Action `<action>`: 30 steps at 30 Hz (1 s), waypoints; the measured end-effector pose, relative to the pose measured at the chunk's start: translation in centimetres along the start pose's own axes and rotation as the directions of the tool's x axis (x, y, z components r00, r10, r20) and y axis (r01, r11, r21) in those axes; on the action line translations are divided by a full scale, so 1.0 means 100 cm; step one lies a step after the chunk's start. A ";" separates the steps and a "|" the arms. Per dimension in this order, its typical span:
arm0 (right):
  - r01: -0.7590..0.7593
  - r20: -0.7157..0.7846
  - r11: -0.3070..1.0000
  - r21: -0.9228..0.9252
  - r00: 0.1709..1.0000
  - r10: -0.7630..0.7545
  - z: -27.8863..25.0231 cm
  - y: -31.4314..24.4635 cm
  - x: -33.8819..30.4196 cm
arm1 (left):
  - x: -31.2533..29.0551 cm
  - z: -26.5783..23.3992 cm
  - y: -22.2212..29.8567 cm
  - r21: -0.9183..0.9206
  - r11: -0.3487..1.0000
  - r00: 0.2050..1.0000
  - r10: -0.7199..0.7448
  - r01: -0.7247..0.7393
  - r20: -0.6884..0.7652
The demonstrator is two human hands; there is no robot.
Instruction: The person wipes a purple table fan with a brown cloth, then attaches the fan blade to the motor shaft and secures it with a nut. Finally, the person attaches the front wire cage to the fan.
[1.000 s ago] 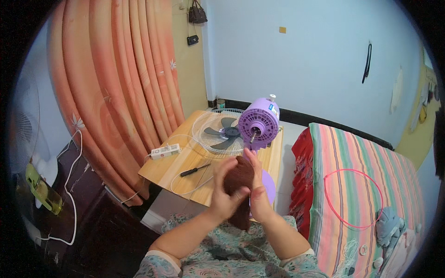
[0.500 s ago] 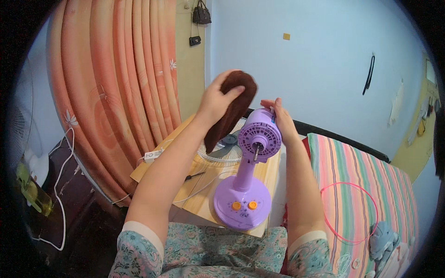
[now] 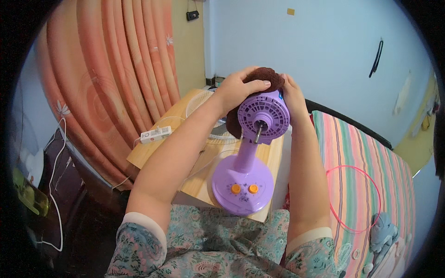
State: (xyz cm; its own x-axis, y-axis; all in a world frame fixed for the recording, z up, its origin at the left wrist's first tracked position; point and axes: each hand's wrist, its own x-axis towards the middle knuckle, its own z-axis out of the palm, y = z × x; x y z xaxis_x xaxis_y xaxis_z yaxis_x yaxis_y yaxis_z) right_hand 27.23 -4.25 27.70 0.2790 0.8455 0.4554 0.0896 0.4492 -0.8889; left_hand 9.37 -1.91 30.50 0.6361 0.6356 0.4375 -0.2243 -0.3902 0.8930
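Note:
A purple electric fan [image 3: 250,162] stands upright in front of me, its guard and blades off and the bare metal shaft pointing towards me. Two orange knobs [image 3: 236,189] sit on its base. My left hand [image 3: 232,95] is closed on a dark brown cloth [image 3: 264,76], pressing it over the top and left side of the motor housing [image 3: 250,104]. Part of the cloth hangs down behind the housing. Against the housing's right side, my right hand [image 3: 294,99] grips the fan; some of its fingers are hidden behind it.
The fan stands on a light wooden table [image 3: 199,183], with a wire fan guard [image 3: 191,105] behind it. A white power strip [image 3: 155,134] lies at the table's left. Right of it, a striped bed [image 3: 343,143] holds a pink hoop [image 3: 379,199]. An orange curtain [image 3: 111,83] hangs left.
My left hand has brought the brown cloth from the air down onto the motor housing. My right hand has closed in on the housing's right side. The view has shifted slightly.

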 end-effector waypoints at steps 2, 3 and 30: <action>-0.018 0.004 0.999 0.031 1.000 0.018 0.004 -0.005 -0.002 | -0.012 0.001 0.006 -0.016 1.000 1.000 -0.006 0.006 0.000; -0.027 0.006 0.999 0.047 1.000 0.027 0.006 -0.006 -0.004 | -0.016 0.001 0.007 -0.012 1.000 1.000 -0.002 0.002 -0.003; 0.107 0.045 0.987 0.123 0.992 -0.114 0.000 0.018 0.010 | -0.007 0.015 -0.086 -0.660 0.750 0.958 -0.158 -0.042 -0.241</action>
State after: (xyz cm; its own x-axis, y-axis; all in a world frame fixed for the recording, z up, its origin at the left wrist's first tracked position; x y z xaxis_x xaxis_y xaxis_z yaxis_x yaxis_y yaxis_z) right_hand 27.71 -2.60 26.58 0.2236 0.8011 0.5552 0.0007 0.5695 -0.8220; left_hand 11.97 0.01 22.41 0.4669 0.8306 0.3035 -0.6823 0.1201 0.7211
